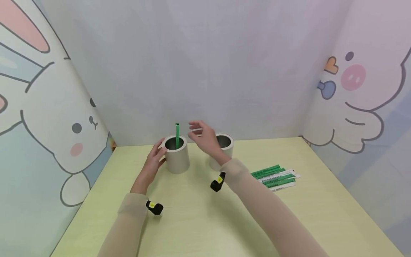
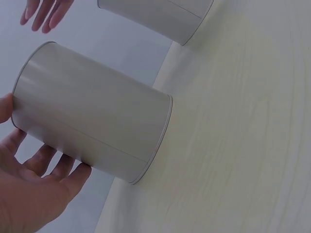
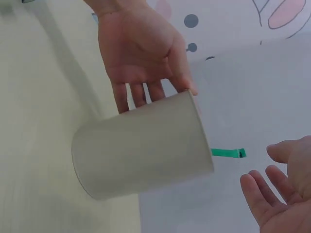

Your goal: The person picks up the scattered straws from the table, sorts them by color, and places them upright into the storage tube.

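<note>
Our left hand [image 1: 154, 162] grips a smooth, cylindrical can [image 1: 178, 162] on the table [image 1: 183, 221], a flat green stick [image 1: 177, 135] poking out. Our right hand [image 1: 206, 138], relaxed, holding nothing, partly hides another can [image 1: 228, 150]; thin sticks [image 1: 277, 177] lie rightward.

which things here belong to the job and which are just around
Seemingly in the job:
left hand, holding the left cup
green strip, upright inside
right hand, near it
loose strips, likely

Probably just around:
right cup, not held, perhaps for later
wrist cameras
cartoon prints
</note>
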A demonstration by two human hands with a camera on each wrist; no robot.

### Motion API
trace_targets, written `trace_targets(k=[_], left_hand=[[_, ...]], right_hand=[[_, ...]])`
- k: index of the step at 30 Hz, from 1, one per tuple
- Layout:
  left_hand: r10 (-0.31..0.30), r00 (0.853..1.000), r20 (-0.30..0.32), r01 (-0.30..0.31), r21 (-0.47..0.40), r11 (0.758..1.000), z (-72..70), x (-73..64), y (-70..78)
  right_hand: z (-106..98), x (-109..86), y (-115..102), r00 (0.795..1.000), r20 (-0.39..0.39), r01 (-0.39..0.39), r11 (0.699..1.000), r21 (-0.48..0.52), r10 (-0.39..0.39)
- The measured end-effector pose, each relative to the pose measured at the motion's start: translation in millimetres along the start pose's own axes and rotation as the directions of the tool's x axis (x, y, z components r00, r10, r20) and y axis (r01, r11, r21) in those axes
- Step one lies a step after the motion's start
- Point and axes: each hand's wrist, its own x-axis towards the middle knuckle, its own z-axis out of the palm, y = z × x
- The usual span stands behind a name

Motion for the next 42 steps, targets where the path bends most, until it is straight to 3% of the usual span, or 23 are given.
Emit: trace_targets(k=[7,13,19,25,30,35,42], left_hand=[[-0.001,1.000,-0.011,0.002,0.013,1.000,-0.9,-1.0,3.2],[0.008,1.000,-0.011,-0.008,0.018,1.000,-0.9,-0.4,3.5],[0.011,1.000,-0.004,-0.011,0.008,1.000,-0.9,0.2,1.7],[0.000,1.000,-0.006,0.000,0.008,1.000,-0.9,-0.7,-0.2],[0.001,1.000,-0.013,-0.001,0.009,1.000,-1.0,-0.9,-1.2],[0.007,1.000,-0.010,-0.007,0.008,1.000,-0.4,-0.7,-1.2],[0.010,1.000,-0.010,-0.010,0.010,1.000,-0.5,0.2,-1.1]], right_hand=[[-75.1,-14.2,-6.9,0.991,0.085,0.112,0.986,-0.120,-0.102],[-142.8,-39.9,9.9,0.981,0.186,0.102,0.964,-0.247,-0.056],[-187.2,-69.3,46.5,0.946,0.324,0.106,0.920,-0.377,0.024],[-206.0,-93.0,78.7,0.904,0.424,0.170,0.870,-0.463,0.048],[-209.3,-104.9,99.2,0.871,0.489,0.253,0.820,-0.513,0.037],[-209.4,-112.0,116.3,0.840,0.538,0.279,0.792,-0.544,0.074],[-207.2,-116.2,129.8,0.828,0.553,0.288,0.772,-0.566,0.097]])
